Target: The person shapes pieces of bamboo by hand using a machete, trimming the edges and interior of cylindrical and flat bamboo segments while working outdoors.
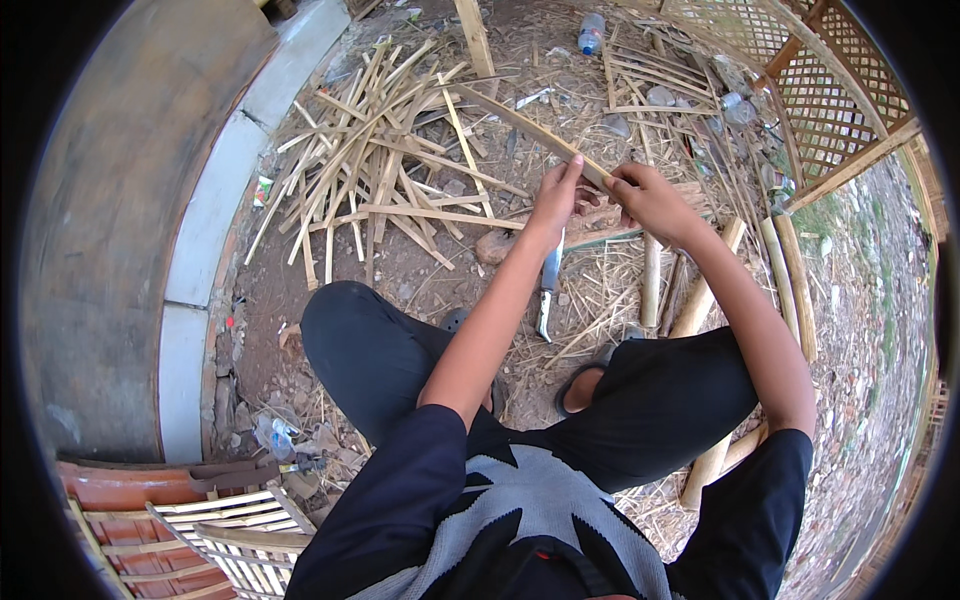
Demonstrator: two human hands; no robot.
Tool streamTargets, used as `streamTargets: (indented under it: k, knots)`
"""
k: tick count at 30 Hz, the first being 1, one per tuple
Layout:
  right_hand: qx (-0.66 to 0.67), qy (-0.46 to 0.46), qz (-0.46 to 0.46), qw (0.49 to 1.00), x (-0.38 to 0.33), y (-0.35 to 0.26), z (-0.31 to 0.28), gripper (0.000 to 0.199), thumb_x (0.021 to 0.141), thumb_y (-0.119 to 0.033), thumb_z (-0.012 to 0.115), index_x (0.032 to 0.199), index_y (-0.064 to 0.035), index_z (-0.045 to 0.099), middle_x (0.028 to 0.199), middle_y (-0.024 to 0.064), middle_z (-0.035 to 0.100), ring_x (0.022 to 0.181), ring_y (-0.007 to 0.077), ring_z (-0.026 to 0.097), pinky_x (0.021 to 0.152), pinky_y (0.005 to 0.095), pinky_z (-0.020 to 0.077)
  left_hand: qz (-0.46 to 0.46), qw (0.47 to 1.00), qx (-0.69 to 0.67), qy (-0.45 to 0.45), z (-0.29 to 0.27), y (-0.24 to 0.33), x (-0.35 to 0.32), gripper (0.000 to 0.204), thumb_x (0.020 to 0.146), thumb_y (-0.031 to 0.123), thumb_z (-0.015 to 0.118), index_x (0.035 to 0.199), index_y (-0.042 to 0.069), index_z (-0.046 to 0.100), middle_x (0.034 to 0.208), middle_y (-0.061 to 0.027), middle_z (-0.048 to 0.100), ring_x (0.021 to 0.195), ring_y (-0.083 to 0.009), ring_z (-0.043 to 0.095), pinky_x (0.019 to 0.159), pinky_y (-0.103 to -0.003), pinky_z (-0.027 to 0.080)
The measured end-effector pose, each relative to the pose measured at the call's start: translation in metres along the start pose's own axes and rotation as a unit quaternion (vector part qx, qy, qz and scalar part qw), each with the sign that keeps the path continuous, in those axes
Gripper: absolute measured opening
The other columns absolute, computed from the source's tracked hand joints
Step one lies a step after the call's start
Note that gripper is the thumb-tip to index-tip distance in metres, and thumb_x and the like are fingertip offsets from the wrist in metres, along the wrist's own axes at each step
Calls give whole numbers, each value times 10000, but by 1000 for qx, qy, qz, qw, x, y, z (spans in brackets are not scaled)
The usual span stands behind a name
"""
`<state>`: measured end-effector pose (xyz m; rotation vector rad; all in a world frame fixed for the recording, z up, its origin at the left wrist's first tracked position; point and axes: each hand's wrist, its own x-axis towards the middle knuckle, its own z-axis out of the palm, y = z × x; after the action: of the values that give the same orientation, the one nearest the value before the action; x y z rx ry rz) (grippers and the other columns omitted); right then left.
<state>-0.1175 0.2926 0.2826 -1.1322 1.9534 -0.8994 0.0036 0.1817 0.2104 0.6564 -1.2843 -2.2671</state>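
A long, flat bamboo slat (520,122) slants away to the far left from between my two hands. My left hand (560,200) grips it with the thumb laid along its top. At its near end, my right hand (648,202) pinches it between thumb and bent fingers. Just below my left hand is a knife-like tool (550,275) with a bluish blade and a pale hooked end; its upper tip is close to the fingers. Under both hands lies a thick, split piece of wood (496,246), partly hidden by them.
A loose heap of thin bamboo strips (375,165) covers the ground at far left. Bamboo poles (790,280) lie to the right. A lattice panel (830,90) stands far right, near a plastic bottle (591,34). A low pale wall edge (205,235) borders the left.
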Motion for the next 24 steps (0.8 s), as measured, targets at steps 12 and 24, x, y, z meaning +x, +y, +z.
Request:
streamTargets:
  k: [12, 24]
  knots:
    - [-67, 9, 55, 996, -9, -28, -12, 449, 931, -407, 624, 1023, 32, 625, 773, 70, 645, 522, 110, 557, 475, 263, 463, 145, 966, -28, 211, -24, 33, 6, 312, 1012, 347, 522, 880, 65, 523, 713, -12, 550, 559, -99, 551, 484, -251, 379]
    - [-81, -4, 84, 993, -30, -27, -24, 589, 919, -385, 639, 1364, -37, 472, 1002, 121, 624, 716, 141, 665, 579, 272, 521, 229, 939, 21, 254, -58, 116, 69, 257, 989, 219, 540, 810, 35, 533, 611, -11, 496, 498, -107, 501, 446, -284, 383]
